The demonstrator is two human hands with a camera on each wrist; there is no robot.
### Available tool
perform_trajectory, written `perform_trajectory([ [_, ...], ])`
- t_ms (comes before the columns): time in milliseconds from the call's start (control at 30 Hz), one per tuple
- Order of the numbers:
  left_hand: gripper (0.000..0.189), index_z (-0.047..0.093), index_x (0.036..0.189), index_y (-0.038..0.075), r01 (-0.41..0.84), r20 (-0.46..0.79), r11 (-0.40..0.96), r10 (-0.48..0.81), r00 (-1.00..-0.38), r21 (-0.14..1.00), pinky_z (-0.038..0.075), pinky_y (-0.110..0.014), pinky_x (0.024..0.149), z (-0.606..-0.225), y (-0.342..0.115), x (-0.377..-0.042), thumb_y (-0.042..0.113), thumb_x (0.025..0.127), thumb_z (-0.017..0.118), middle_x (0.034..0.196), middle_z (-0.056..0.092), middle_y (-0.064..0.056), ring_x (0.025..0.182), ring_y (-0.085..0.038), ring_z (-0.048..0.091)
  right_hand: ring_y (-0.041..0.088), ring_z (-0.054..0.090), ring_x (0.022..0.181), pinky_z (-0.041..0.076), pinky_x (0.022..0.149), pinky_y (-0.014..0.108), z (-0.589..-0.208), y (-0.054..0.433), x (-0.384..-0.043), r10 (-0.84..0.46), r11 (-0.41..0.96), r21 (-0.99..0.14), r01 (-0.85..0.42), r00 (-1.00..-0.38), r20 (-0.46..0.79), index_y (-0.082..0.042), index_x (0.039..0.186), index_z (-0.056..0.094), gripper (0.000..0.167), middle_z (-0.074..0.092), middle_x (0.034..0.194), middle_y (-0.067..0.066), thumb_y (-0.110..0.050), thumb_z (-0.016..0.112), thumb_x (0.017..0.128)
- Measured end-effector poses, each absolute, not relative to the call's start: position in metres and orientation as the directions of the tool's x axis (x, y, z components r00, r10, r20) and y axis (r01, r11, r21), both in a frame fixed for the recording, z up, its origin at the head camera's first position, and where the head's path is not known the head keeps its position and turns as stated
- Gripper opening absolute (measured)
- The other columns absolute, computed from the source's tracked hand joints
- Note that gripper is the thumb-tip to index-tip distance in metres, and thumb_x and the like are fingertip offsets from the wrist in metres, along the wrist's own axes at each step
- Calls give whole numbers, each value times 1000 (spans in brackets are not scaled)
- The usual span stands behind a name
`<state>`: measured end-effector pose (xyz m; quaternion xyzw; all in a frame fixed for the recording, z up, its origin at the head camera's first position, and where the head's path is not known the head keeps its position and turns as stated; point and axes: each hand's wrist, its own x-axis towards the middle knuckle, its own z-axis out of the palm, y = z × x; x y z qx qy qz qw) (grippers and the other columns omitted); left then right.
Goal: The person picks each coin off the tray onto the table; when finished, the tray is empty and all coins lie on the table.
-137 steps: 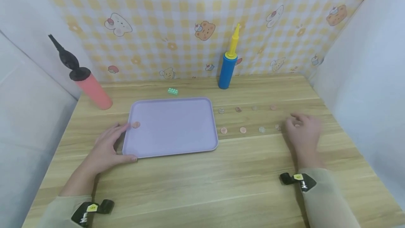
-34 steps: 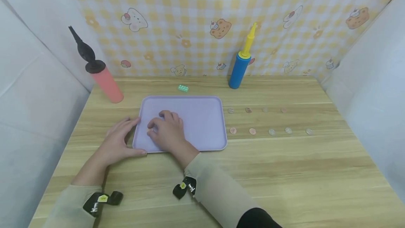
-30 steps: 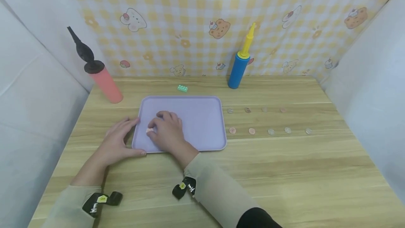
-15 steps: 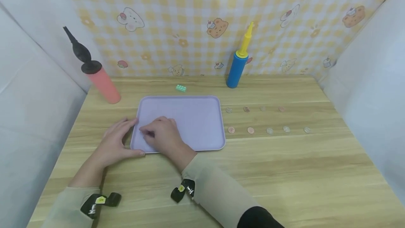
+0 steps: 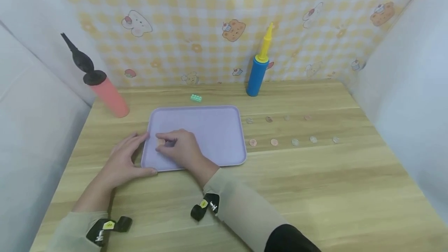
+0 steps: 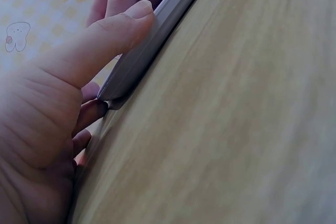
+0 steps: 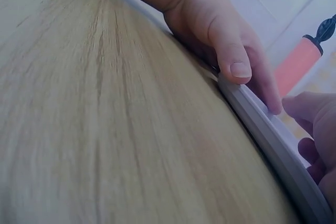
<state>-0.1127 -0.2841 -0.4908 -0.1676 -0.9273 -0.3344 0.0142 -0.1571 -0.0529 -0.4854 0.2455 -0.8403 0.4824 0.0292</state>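
Note:
A copper-coloured coin (image 5: 161,142) lies near the left end of the lilac tray (image 5: 210,135), partly covered by fingers. My right hand (image 5: 182,149) is over the tray, its thumb and index fingertip apart on either side of this coin. Around the tray's front left corner, my left hand (image 5: 120,162) holds on, its thumb on the front rim and fingers along the left side. The left wrist view shows that thumb (image 6: 128,22) against the tray rim. In the right wrist view, the right hand (image 7: 317,129) is cut off by the frame edge and the coin is hidden.
Right of the tray, several coins (image 5: 274,142) lie in two rows on the wooden table (image 5: 297,189). A green toy brick (image 5: 196,98) lies behind the tray. A pink pump (image 5: 110,98) and a blue pump (image 5: 257,77) stand at the back.
My right hand has come from the coin rows at right to the tray's left end. Its thumb and index finger, together half a second ago, have parted around the coin. The left hand stays put.

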Motion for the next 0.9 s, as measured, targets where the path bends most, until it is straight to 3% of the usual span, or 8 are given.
perform_trajectory([
  [200,120,42,162,5,330,150,714,305,-941,617,11,-81,116,-493,-284,-114,41,65,102,162,43,-29,152,-56,27,-5,65,88,48,88,8,-483,-47,-157,-419,457,-775,-436,-874,245,-17,120,82,37,81,99,-6,-23,93,86],
  [433,120,44,161,4,323,148,720,297,-943,614,13,-82,115,-491,-285,-111,42,64,102,161,44,-29,151,-57,28,-10,64,79,51,80,7,-483,-29,-161,-497,436,-751,-496,-828,259,-14,114,84,35,79,89,-9,-28,94,84],
  [567,120,44,161,3,326,152,716,299,-942,617,13,-82,115,-491,-283,-111,41,64,103,161,44,-31,150,-58,28,-4,64,79,54,79,13,-484,-5,-167,-506,384,-773,-505,-815,282,-12,109,84,33,76,88,-9,-26,96,81],
  [700,120,43,161,3,314,137,720,294,-946,619,12,-82,115,-491,-284,-111,42,65,102,162,42,-31,151,-57,27,2,65,88,55,84,18,-486,24,-174,-489,353,-749,-560,-793,363,-13,105,84,33,76,95,-7,-23,99,77],
  [900,119,42,162,4,316,142,718,293,-945,620,11,-85,113,-495,-286,-111,42,66,102,162,40,-32,152,-58,26,12,66,100,53,94,23,-485,68,-183,-424,463,-592,-659,-752,505,-11,103,82,35,74,101,-4,-25,100,75],
])
